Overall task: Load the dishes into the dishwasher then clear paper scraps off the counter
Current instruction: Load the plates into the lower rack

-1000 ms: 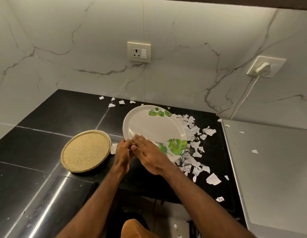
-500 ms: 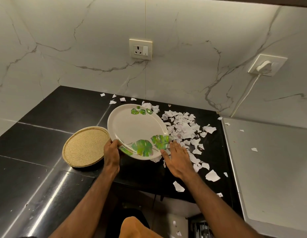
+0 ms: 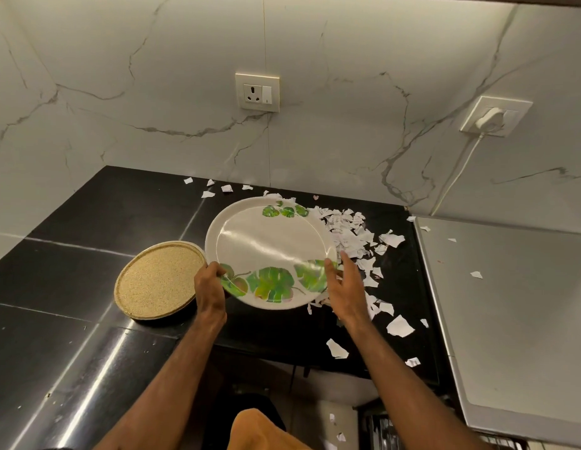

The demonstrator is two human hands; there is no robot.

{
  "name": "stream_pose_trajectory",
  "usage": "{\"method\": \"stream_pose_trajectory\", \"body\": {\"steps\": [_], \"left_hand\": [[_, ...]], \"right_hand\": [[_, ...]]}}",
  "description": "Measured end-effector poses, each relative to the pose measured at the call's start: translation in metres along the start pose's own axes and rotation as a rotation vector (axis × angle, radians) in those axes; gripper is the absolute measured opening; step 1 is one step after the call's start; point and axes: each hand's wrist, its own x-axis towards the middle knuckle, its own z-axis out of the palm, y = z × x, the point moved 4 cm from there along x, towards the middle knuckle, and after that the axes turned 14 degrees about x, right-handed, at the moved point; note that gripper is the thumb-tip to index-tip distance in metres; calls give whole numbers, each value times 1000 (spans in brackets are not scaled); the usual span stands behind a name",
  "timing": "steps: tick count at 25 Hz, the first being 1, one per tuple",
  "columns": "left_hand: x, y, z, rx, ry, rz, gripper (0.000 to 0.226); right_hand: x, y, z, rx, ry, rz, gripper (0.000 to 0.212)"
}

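A white plate with green leaf prints (image 3: 269,245) is tilted up above the black counter (image 3: 97,222). My left hand (image 3: 210,284) grips its near-left rim. My right hand (image 3: 346,285) touches its right rim with the thumb on the edge and the fingers spread. A heap of torn white paper scraps (image 3: 354,241) lies on the counter just right of and partly behind the plate. More scraps (image 3: 400,326) are strewn toward the front edge. A round tan cork-topped dish (image 3: 159,280) lies flat left of the plate.
A grey appliance top (image 3: 516,306) with a few scraps fills the right side. The marble wall carries a socket (image 3: 257,91) and a plugged-in white charger (image 3: 492,118). Below the counter edge, part of a dish rack (image 3: 380,430) shows.
The plate has slid left off the scrap pile and come up off the counter. My right hand went from the near rim to the scraps, then back onto the plate's right rim.
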Motion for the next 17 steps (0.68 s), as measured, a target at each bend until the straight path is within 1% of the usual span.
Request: {"method": "stream_pose_trajectory", "body": {"steps": [2,4,6,10,12,14,17], "left_hand": [[5,-5,-1,12,-44,-17,22],[7,-9,9,-2,-123,-42,26],[4,-4,27,6,-192,-44,29],[3,9,67,138,-295,34,31],[3,13,89,169,-377,94,23],[2,21,106,154,-394,169,11],[-7,37,131,48,-464,290,9]], "right_hand": [[8,-6,-23,197,55,138,65],[13,-5,-43,251,44,165,47],[10,-2,-57,235,79,106,34],[-10,7,-83,339,249,3,30],[-21,7,-100,398,326,-44,24],[-30,8,-119,437,383,-75,18],[-43,11,-147,417,410,-133,18]]}}
